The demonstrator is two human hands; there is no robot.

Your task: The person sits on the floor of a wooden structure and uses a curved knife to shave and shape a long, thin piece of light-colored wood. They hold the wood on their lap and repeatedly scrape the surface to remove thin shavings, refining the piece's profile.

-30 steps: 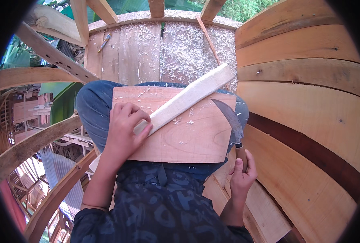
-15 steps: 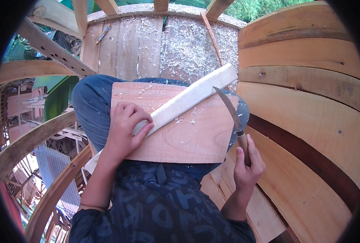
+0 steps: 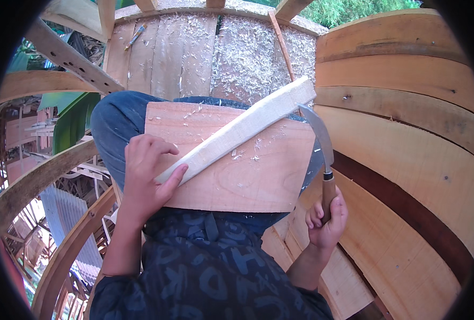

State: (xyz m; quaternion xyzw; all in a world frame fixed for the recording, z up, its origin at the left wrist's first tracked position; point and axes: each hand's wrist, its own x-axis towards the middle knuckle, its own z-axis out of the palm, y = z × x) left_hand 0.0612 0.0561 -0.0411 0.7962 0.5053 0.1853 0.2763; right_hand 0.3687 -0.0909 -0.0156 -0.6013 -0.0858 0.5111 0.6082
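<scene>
A pale wooden strip lies slantwise across a reddish wooden board on my lap. Its far right end juts past the board's edge. My left hand is over the strip's near left part, thumb along one side and fingers bent loosely on the other; the strip's lower end is hidden by hand and wrist. On the right, my right hand is closed around the wooden handle of a curved knife. The blade points up, its tip close to the strip's far end; whether they touch I cannot tell.
Pale shavings litter the plank floor ahead, with a few on the board. A thin brown stick and a small brush-like tool lie there. Plank walling rises on the right; curved timber ribs stand on the left.
The strip has shifted slightly up and to the right. My left hand has slid left and its fingers have loosened. The knife has moved right, its handle now more upright.
</scene>
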